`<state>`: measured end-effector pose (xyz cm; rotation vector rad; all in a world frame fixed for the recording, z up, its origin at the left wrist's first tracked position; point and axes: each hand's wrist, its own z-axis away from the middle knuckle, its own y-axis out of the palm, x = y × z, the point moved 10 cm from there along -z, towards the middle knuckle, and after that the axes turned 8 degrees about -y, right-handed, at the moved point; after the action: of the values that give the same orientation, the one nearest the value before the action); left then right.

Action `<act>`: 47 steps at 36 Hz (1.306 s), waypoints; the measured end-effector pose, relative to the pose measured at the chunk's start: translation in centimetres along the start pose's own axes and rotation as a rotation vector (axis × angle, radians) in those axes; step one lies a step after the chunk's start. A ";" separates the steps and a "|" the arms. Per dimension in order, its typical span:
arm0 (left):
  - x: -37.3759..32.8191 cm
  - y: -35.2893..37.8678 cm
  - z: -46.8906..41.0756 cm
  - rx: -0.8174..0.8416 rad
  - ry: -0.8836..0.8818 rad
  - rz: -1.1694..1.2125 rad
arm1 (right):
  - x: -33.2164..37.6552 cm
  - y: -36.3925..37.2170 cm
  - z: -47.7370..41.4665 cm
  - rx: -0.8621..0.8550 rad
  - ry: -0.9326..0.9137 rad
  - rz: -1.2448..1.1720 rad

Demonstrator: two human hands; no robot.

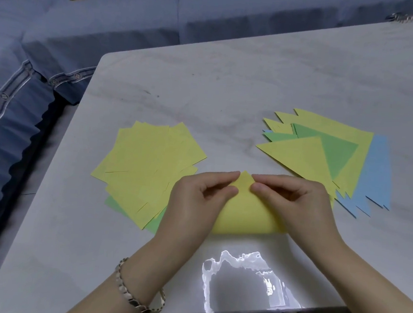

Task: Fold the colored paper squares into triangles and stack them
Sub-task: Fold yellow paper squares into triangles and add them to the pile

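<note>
A yellow paper square lies bent over on itself in front of me, its near side still a rounded curve and two corners meeting at the far tip. My left hand and my right hand each pinch that tip between thumb and forefinger. To the left is a loose pile of unfolded squares, mostly yellow with green underneath. At the right lies a fanned stack of folded triangles in yellow, green and blue.
The grey marble-look table has a rounded far-left corner and a bright light reflection near its front edge. A blue sofa with a yellow cushion runs behind and to the left. A metal object sits at the far right edge.
</note>
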<state>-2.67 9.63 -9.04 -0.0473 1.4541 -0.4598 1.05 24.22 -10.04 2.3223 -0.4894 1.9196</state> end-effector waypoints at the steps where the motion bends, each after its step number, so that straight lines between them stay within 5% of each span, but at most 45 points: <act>1: 0.0 0.0 0.0 0.002 0.004 0.000 | 0.0 0.0 0.0 0.001 -0.007 0.004; 25: 1.2 0.7 -1.3 -0.016 0.043 -0.060 | -1.3 0.8 -2.2 0.079 0.006 0.093; 32: 0.9 1.7 -3.6 -0.036 0.161 -0.232 | -2.9 2.0 -5.6 0.279 -0.001 0.358; 47: 6.2 7.4 -1.0 0.086 0.497 -0.748 | -8.2 2.8 -4.7 0.151 -0.150 0.648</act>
<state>-1.36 14.61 -17.28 -0.4442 1.8811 -1.2070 -5.50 24.38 -17.36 2.6397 -1.2891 2.0751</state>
